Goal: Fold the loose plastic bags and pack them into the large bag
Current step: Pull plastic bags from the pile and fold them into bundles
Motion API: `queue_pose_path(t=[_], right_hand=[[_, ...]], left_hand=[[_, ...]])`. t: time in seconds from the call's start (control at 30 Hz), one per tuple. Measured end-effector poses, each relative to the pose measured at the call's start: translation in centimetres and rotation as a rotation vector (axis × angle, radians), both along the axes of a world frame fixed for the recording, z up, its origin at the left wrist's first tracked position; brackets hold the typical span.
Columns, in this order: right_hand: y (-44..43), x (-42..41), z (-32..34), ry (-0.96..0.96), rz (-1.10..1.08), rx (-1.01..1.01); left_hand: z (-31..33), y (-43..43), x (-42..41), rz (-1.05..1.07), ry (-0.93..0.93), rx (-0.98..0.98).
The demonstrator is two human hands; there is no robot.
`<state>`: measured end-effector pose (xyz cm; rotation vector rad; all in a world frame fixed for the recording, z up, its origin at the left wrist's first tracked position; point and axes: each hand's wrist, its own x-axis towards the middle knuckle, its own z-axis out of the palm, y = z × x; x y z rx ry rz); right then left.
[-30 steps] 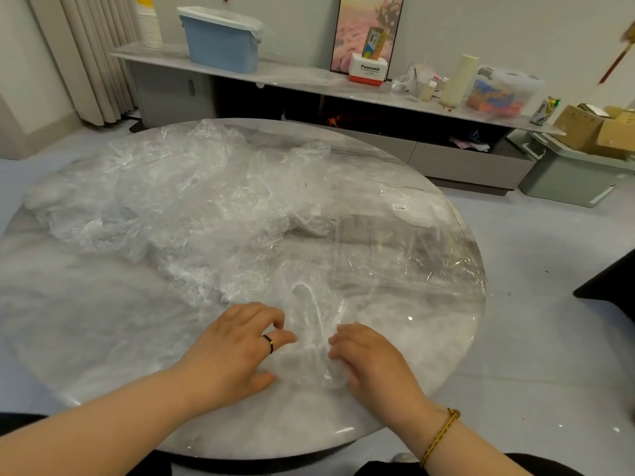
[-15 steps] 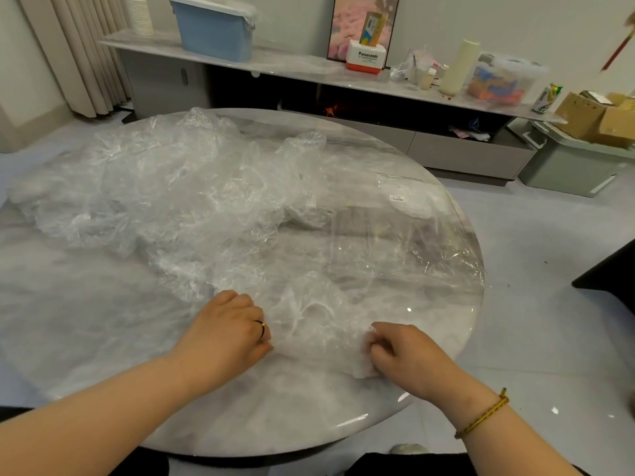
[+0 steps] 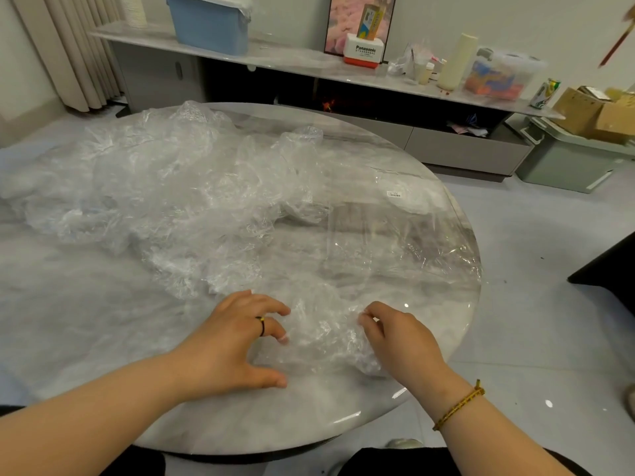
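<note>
So a second before this both hands were bunched close together on the small bag [image 3: 323,334]; by now they'd pulled apart and the bag lay stretched out between them, near the front edge of the tabletop [image 3: 68,321]. The left hand [image 3: 237,341] had opened up, fingers spread and resting on the bag's left side, while the right hand [image 3: 402,341] pinched the right edge with curled fingers. Looked to me like flattening before the first fold, so early days. The pile of loose bags [image 3: 171,201] sat behind, and the large bag [image 3: 395,242] lay flat on the right. Round marble top, grey floor [image 3: 532,304], a low shelf [image 3: 292,60] with a blue bin [image 3: 209,25] along the wall, and cardboard boxes [image 3: 591,111] far right.
</note>
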<state>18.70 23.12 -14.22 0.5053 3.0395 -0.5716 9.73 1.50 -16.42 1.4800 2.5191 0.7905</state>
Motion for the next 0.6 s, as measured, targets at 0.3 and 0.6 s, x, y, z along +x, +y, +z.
queue_pose_path(t=[0.3, 0.6], right_hand=[[1.2, 0.5, 0.4, 0.376, 0.126, -0.419], [2.0, 3.8, 1.4, -0.012, 0.130, -0.532]], left_hand=[[0.7, 0.4, -1.0, -0.059, 0.388, -0.025], [1.7, -1.3, -1.1, 0.051, 0.028, -0.079]])
